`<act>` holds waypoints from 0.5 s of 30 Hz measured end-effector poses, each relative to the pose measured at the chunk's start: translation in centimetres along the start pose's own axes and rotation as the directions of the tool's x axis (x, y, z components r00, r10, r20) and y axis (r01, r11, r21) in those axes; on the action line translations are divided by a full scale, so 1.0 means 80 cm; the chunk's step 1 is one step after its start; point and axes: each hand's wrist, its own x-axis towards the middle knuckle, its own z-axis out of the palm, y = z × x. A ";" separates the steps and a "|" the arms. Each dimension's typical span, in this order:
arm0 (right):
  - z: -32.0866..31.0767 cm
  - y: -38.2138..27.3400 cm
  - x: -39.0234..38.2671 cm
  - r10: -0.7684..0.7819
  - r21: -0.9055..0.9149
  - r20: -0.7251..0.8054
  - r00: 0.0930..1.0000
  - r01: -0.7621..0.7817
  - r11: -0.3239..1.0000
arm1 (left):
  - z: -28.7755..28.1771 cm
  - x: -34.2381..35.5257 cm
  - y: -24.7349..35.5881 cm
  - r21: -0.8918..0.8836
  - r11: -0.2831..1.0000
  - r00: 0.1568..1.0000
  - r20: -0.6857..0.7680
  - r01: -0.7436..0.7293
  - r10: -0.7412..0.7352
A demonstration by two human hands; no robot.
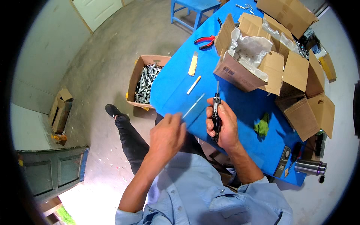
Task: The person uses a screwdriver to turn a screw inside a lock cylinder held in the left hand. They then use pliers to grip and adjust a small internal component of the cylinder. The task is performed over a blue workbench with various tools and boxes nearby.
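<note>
My right hand [227, 125] is closed around a slim black mechanism [216, 112] with silvery parts along its middle. A thin metal pin [218, 87] sticks up from its top end. My left hand [167, 135], smeared by motion, is just left of it over the table's near edge. From its closed fingers a thin whitish rod [194, 104] points up and to the right. Beyond the hands, a small white stick with an orange end [194, 85] and a yellow-handled cutter [193, 63] lie on the blue tabletop [170, 86].
Red-handled pliers [204, 40] lie by an open cardboard box [240, 73] lined with plastic; more boxes [300, 112] stand to the right. A green cloth [261, 125] and a metal flask [310, 167] are nearer. A carton of metal parts [148, 80] stands beside the table's left edge.
</note>
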 end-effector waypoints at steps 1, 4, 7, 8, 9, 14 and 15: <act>-0.004 -0.002 0.001 0.005 0.011 0.004 1.000 -0.005 1.000 | 0.014 0.013 0.002 0.033 0.999 0.999 0.035 -0.034 0.033; -0.017 -0.005 0.003 0.014 0.033 0.051 0.999 -0.016 0.999 | 0.044 0.042 0.013 0.094 0.990 0.986 0.139 -0.102 0.088; -0.031 -0.010 0.010 0.070 0.094 0.045 0.996 -0.074 0.993 | 0.060 0.061 0.021 0.115 0.981 0.974 0.183 -0.156 0.133; -0.036 -0.009 0.012 0.097 0.096 0.040 0.994 -0.101 0.990 | 0.064 0.067 0.021 0.120 0.977 0.971 0.185 -0.177 0.153; -0.041 -0.009 0.014 0.122 0.100 0.040 0.992 -0.126 0.987 | 0.067 0.074 0.022 0.128 0.972 0.968 0.183 -0.197 0.172; -0.066 -0.003 0.025 0.154 0.088 0.116 0.981 -0.164 0.983 | 0.046 0.096 0.032 0.024 0.978 0.948 0.252 -0.207 0.194; -0.069 -0.003 0.027 0.157 0.107 0.124 0.980 -0.170 0.980 | 0.037 0.102 0.034 -0.009 0.982 0.947 0.264 -0.190 0.185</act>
